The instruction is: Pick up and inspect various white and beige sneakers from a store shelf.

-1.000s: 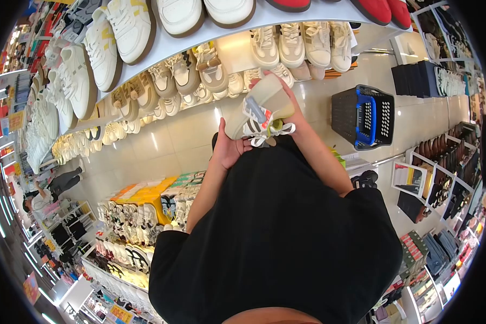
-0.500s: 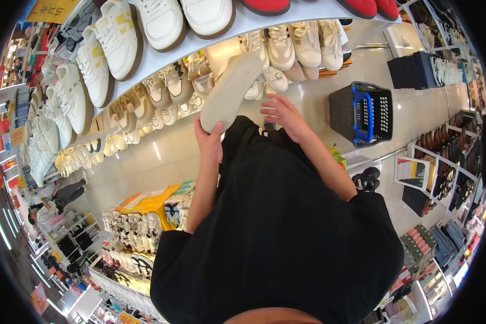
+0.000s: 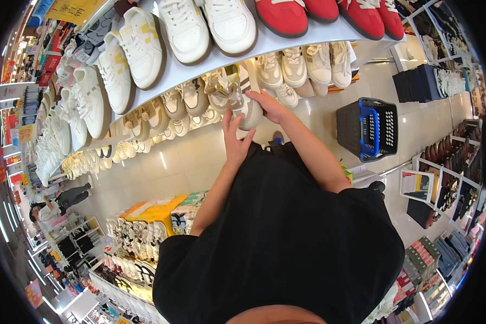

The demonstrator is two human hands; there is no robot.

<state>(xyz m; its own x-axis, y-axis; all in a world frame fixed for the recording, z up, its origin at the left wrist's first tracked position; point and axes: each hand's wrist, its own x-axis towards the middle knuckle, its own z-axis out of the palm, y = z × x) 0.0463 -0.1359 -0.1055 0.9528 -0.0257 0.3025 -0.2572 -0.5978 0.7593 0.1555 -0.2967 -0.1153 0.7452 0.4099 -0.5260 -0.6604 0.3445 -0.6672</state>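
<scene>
A beige-and-white sneaker (image 3: pixel 250 114) with dark side stripes is held toe-down at the front of the lower shoe shelf. My right hand (image 3: pixel 271 107) grips it along its right side. Below the toe, my left hand (image 3: pixel 236 141) has its fingers spread, the fingertips right at the toe's left edge. Close beside the held shoe, a beige-and-tan shoe (image 3: pixel 219 93) with laces overlaps it in this view. More pale sneakers (image 3: pixel 294 67) stand to the right on the same shelf.
White sneakers (image 3: pixel 186 32) and red shoes (image 3: pixel 282 16) line the upper shelf (image 3: pixel 195 73) overhead. A black basket with a blue handle (image 3: pixel 366 129) stands on the floor to the right. Another person (image 3: pixel 65 200) is far left in the aisle. Shoe racks (image 3: pixel 140 229) stand behind.
The sneaker has turned from sole-up to side-on and moved toward the lower shelf. My right hand has taken hold of it, while my left hand has loosened and spread its fingers.
</scene>
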